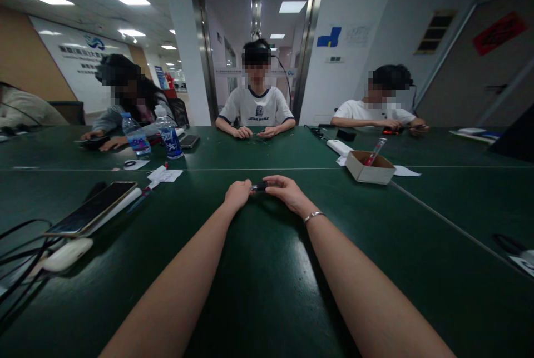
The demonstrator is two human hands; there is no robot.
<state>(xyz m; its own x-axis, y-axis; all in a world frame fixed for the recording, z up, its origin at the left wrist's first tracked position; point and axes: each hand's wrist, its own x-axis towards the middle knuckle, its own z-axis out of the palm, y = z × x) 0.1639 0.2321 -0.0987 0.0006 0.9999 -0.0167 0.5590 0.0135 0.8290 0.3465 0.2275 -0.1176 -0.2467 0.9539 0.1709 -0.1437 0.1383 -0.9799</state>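
Both my arms reach forward over the dark green table [258, 302]. Between my hands is a small black object [260, 186] with a shiny end towards the left; its kind is too small to make out. My left hand [239, 193] is closed, its fingertips pinching the shiny left end. The fingers of my right hand [287, 193] curl round the black right end, thumb below and index finger above. A silvery bracelet [314, 216] circles my right wrist. My fingers cover parts of the object.
Left lie a phone [94, 208], a white rounded device [68, 255] and black cables [25, 260]. Two water bottles [169, 134] stand beyond. A small box [369, 168] holding a clear tube [376, 150] sits to the right. Several people sit around, one person [256, 105] directly opposite.
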